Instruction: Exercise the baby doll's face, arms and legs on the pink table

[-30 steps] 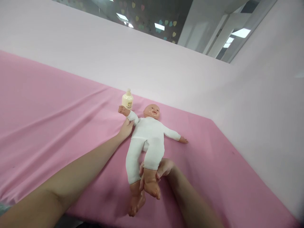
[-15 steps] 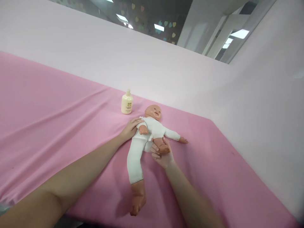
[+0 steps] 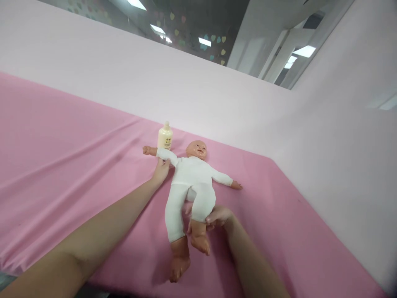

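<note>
A baby doll (image 3: 192,171) in white clothing lies on its back on the pink cloth, head toward the wall. My left hand (image 3: 161,170) grips the doll's arm on the left side, which is stretched outward with its fist near the bottle. Wrapped round the lower leg on the right side, just above the bare foot, is my right hand (image 3: 217,216); some of its fingers are hidden behind that leg. The doll's other arm and other leg lie extended, with neither hand on them.
A cream pump bottle (image 3: 165,137) stands behind the doll's outstretched arm. The pink cloth (image 3: 77,136) has long folds at the left. Pale walls (image 3: 124,78) rise behind and at the right, with a glass window (image 3: 192,25) above.
The doll's left-side arm has swung outward from its chest with my left hand. The bent right-side leg has come down and straightened toward me, with my right hand on it.
</note>
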{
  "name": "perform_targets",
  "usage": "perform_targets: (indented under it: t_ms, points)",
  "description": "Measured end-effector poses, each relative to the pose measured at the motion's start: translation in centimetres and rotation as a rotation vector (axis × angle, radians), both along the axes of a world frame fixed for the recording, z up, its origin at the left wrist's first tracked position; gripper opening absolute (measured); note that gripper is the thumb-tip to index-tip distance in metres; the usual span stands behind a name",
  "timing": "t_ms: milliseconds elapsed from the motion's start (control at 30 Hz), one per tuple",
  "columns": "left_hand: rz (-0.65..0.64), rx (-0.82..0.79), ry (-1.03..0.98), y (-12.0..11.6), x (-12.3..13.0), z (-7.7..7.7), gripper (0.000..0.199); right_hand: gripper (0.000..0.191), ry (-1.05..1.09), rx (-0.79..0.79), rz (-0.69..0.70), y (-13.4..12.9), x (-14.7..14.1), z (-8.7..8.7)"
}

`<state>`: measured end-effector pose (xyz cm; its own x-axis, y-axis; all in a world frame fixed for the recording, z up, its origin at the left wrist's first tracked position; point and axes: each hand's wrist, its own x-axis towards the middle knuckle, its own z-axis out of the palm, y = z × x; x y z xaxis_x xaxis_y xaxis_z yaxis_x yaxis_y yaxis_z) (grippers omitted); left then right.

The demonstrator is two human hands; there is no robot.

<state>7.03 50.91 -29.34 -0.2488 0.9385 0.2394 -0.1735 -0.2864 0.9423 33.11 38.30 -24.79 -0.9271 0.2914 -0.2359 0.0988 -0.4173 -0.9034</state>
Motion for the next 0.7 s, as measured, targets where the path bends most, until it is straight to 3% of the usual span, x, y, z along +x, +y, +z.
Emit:
perform_targets:
  t_ms: [167,267,367,467,533,700]
  points:
    - [0.014,-0.071,-0.120,-0.5,0.1,0.9,0.032,0.060,-0.267,0.123,0.053,0.1,1.2,1.6]
    - [0.006,-0.109,-0.164,-0.8,0.1,1.4,0.033,0.045,-0.339,0.184,-0.065,0.0,2.7,2.1]
    - [-0.024,-0.130,-0.218,-1.1,0.0,1.6,0.034,0.038,-0.260,0.212,-0.266,0.2,4.7,2.4]
    - [-0.061,-0.126,-0.250,-1.6,-0.1,1.8,0.035,0.029,-0.252,0.294,-0.652,0.8,6.9,2.4]
    - [-0.088,-0.141,-0.259,-2.0,-0.2,1.9,0.027,0.034,-0.230,0.282,-0.884,1.3,8.0,2.2]
    - [-0.191,-0.265,-0.373,-3.1,-0.3,2.8,0.010,0.042,-0.112,0.257,-1.122,2.0,8.5,1.2]
